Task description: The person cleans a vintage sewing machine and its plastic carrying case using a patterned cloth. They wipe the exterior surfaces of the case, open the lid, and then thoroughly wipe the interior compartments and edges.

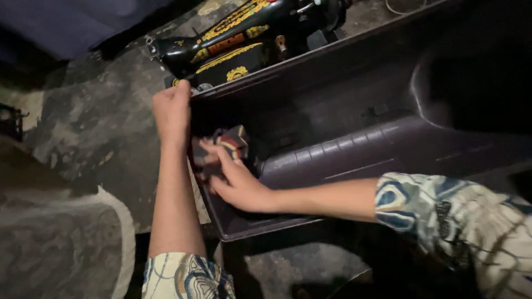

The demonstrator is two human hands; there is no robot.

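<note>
1. The small patterned bundle (233,143) lies in the left end of the dark case (343,160), by its near-left corner.
2. Right hand (235,180) rests on it, fingers spread, pointing far-left.
3. Left hand (173,111), fisted, grips the case's left rim just beside it.

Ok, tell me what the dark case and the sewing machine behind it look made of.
The dark case looks like moulded plastic, matte purplish-brown: ribbed ridges and rounded formed corners suggest it. The sewing machine seems painted metal, glossy black with gold ornament; highlights gleam on its body, though the dim light leaves this uncertain.
</note>
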